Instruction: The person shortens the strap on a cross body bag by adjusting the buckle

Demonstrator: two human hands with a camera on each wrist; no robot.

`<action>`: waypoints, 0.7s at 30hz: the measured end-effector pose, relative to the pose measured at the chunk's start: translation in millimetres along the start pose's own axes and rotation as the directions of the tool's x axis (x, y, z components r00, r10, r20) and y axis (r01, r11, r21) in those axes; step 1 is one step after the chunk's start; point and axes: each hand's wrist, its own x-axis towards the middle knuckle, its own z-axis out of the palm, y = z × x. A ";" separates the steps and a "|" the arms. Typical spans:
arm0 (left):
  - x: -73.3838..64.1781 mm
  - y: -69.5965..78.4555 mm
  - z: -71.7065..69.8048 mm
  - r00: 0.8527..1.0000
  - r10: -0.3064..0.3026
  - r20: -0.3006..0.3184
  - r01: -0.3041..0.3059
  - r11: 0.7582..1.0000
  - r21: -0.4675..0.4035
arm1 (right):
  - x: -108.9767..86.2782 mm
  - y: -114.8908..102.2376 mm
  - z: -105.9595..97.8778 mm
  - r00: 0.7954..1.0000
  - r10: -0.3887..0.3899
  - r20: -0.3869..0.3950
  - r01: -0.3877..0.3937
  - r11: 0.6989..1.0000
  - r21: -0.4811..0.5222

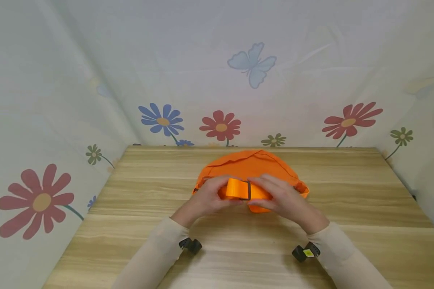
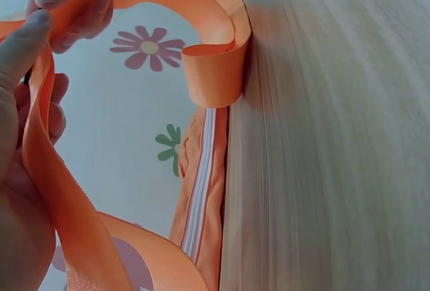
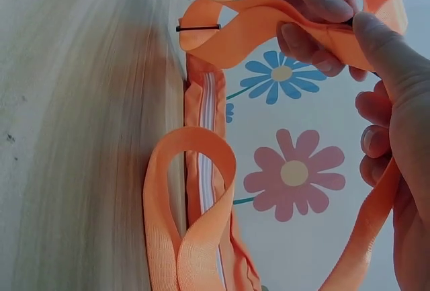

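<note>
An orange waist bag (image 1: pixel 254 164) lies on the table, its white zipper (image 2: pixel 199 200) facing the person. Both hands hold its orange webbing strap (image 1: pixel 236 188) up in front of the bag. The left hand (image 1: pixel 210 196) pinches the strap between thumb and fingers, left of a black slider buckle (image 1: pixel 248 190). Just right of that slider, the right hand (image 1: pixel 285 198) pinches the webbing, its fingertips close to the left hand's. Loose strap loops hang below the hands in both wrist views. Another dark bar (image 3: pixel 199 29) crosses a strap loop in the right wrist view.
The wood-grain table (image 1: pixel 137 224) reaches back to a pale curtain (image 1: pixel 188 60) printed with flowers and a butterfly. More of this fabric hangs along the left and right sides. Small black cameras (image 1: pixel 191 245) are worn at both wrists.
</note>
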 end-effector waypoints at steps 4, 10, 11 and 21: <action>-0.2 -1.1 1.1 0.999 0.042 0.013 -0.042 0.998 0.047 | 0.5 -1.3 -0.2 1.000 0.012 0.009 -0.012 1.000 -0.010; -1.7 -3.0 2.4 0.994 0.108 0.002 -0.107 0.982 0.157 | -0.6 -1.4 0.1 1.000 0.026 0.005 -0.026 1.000 0.001; -2.0 -3.3 2.4 0.993 0.120 0.002 -0.118 0.977 0.176 | -0.9 -1.3 0.4 1.000 0.027 0.003 -0.027 1.000 0.004; -4.4 -2.7 -4.3 0.988 0.151 0.034 -0.154 0.966 0.208 | -2.7 1.5 2.1 0.999 -0.010 -0.033 0.010 1.000 0.003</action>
